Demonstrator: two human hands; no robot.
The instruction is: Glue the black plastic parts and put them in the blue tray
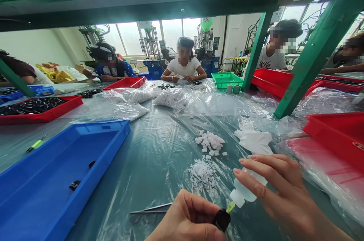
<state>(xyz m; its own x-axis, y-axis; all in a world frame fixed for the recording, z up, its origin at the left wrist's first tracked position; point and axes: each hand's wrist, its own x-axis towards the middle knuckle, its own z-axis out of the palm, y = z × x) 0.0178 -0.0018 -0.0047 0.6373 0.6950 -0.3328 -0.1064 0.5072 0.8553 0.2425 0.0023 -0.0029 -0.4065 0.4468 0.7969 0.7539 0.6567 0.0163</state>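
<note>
My left hand (189, 220) is closed in a pinch on a small black part (222, 219) at the bottom of the view. My right hand (277, 191) is wrapped round a small white squeeze bottle (246, 191) tilted down to the left. Its green tip (230, 207) touches the black part. Just beyond lie a heap of tiny white bits (202, 174) and a pile of larger white pieces (210, 142) on the plastic-covered table (159, 150). Metal tweezers (152, 208) lie to the left of my left hand.
A blue tray (57, 172) with two black parts stands at the left, red trays (335, 134) at the right and far left (40, 109). A green tray (226, 79), bags of white parts (170, 96) and a green frame leg (313, 51) stand further off. Several people sit across the table.
</note>
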